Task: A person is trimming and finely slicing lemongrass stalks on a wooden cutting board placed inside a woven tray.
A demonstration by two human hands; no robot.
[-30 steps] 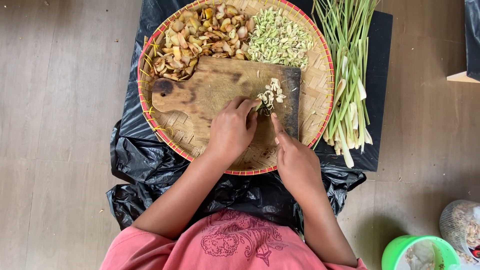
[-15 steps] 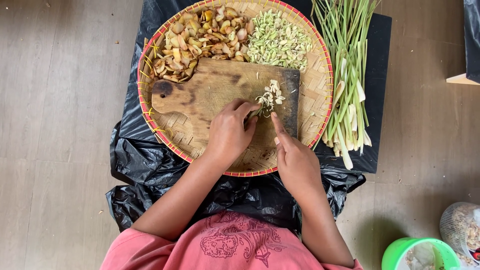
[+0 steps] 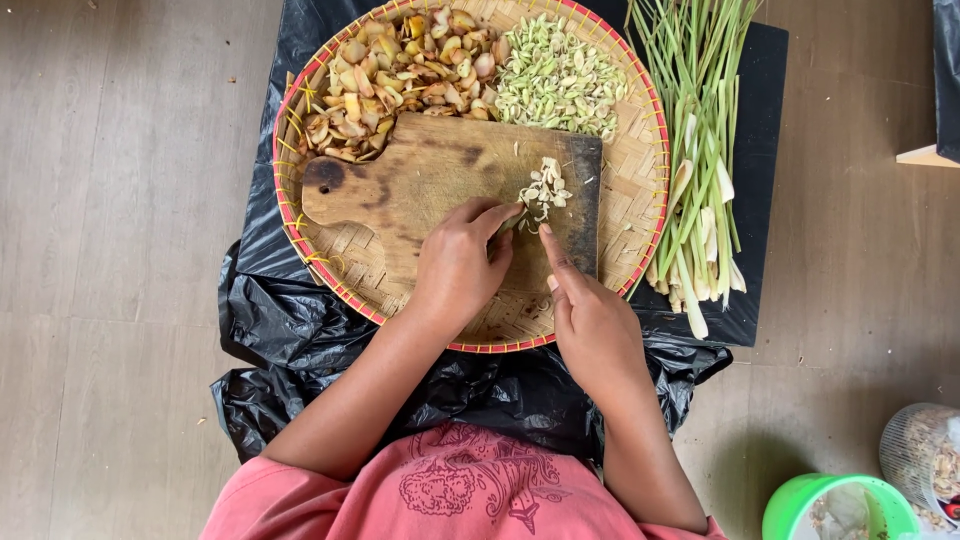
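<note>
My left hand [image 3: 458, 265] rests on a wooden cutting board [image 3: 420, 180], fingertips pinched on a short stub of lemongrass that is mostly hidden beneath them. Close beside it, my right hand [image 3: 590, 320] grips a knife seen edge-on, with the index finger stretched along its back toward a small heap of pale slices [image 3: 545, 185]. The board lies inside a round woven tray [image 3: 640, 150] with a red rim.
The tray's far side holds a pile of brownish peelings [image 3: 400, 60] and a pile of green chopped lemongrass [image 3: 560, 75]. Whole lemongrass stalks [image 3: 700, 150] lie to the right on black plastic [image 3: 300, 340]. A green bowl [image 3: 835, 505] and a clear container [image 3: 925, 460] stand at lower right.
Both hands stay at the same spot on the board with only slight shifts of the right hand. The heap of slices looks much the same.
</note>
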